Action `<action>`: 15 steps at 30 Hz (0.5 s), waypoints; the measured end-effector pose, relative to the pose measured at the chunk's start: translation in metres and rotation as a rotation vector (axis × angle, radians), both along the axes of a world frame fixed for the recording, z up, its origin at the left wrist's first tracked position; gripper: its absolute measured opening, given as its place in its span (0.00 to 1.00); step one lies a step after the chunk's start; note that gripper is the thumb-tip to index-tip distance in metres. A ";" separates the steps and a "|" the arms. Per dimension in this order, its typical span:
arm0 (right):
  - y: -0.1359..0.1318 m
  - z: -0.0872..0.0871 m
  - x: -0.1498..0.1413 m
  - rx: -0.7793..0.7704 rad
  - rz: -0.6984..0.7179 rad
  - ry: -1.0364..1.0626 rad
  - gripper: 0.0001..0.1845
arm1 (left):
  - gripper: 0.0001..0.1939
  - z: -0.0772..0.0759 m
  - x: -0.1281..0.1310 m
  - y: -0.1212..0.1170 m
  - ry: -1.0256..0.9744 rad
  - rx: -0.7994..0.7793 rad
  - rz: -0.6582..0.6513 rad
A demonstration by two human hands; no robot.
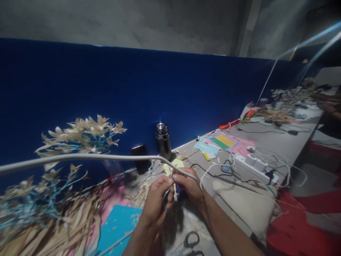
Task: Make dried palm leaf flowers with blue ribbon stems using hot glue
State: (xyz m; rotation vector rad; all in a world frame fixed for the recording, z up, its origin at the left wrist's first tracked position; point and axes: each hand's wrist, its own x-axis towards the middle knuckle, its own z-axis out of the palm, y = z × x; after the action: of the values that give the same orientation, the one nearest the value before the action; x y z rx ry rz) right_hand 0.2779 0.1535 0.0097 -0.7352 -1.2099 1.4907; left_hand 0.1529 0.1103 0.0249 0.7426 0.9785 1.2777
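Observation:
My left hand point(159, 195) is closed, with a thin blue-grey stem or strip point(166, 195) between its thumb and fingers. Right beside it, my right hand point(189, 185) pinches at the upper end of the same piece, and the fingertips of both hands almost meet. What sits exactly between them is too small to make out. Pale yellow material point(174, 165) shows just behind the fingers. Below the hands lies a pair of scissors with dark handles point(191, 240). A white cable point(106, 156) crosses the view close to the camera and passes over my right hand.
Pale flowers on blue stems point(90, 133) and dry leaf strips point(66, 231) fill the left, near a blue sheet point(117, 227). A flask point(163, 142) and phone point(140, 158) stand by the blue partition point(133, 89). At right are a power strip point(253, 164), cables and a cream cushion point(245, 202).

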 end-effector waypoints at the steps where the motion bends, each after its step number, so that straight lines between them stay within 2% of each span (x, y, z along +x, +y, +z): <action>1: 0.000 0.000 0.001 -0.023 0.035 0.032 0.15 | 0.18 0.002 -0.001 0.000 -0.087 -0.027 -0.068; 4: 0.000 0.000 0.003 -0.069 0.115 0.091 0.18 | 0.20 0.005 -0.004 0.001 -0.261 -0.082 -0.244; 6: 0.000 0.000 0.004 -0.083 0.152 0.088 0.18 | 0.19 0.005 -0.006 0.001 -0.320 -0.098 -0.314; 15: -0.002 0.001 0.003 -0.105 0.119 0.138 0.10 | 0.17 0.003 -0.013 0.003 -0.312 -0.129 -0.381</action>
State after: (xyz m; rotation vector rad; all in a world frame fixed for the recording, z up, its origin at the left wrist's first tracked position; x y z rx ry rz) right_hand 0.2809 0.1511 0.0108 -0.6270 -1.0930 1.6859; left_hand 0.1396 0.1128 0.0283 0.5739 0.6225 0.9508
